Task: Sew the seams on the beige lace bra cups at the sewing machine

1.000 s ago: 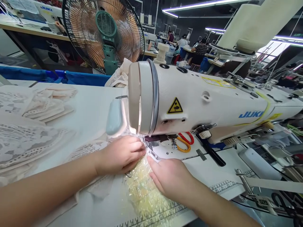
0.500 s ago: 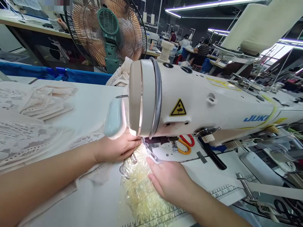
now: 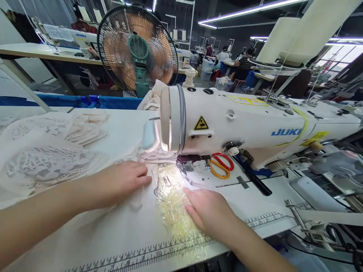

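My left hand (image 3: 121, 179) lies flat, fingers stretched out, on a cream lace piece (image 3: 154, 155) left of the needle of the white JUKI sewing machine (image 3: 241, 122). My right hand (image 3: 208, 211) rests palm down, fingers together and extended, on a yellowish taped patch (image 3: 172, 200) of the table in front of the presser foot (image 3: 187, 168). Neither hand grips anything. The machine's lamp lights the needle area.
Stacks of cream lace fabric (image 3: 42, 158) lie on the white table (image 3: 119, 241) at left. Orange-and-red scissors (image 3: 219, 166) sit under the machine arm. A standing fan (image 3: 138, 49) is behind. A printed ruler (image 3: 159, 251) runs along the front edge. Other workers sit far back.
Both hands have drawn back from the needle toward me. The left hand went from pinching at the presser foot to lying flat. The head view pulled back and up.
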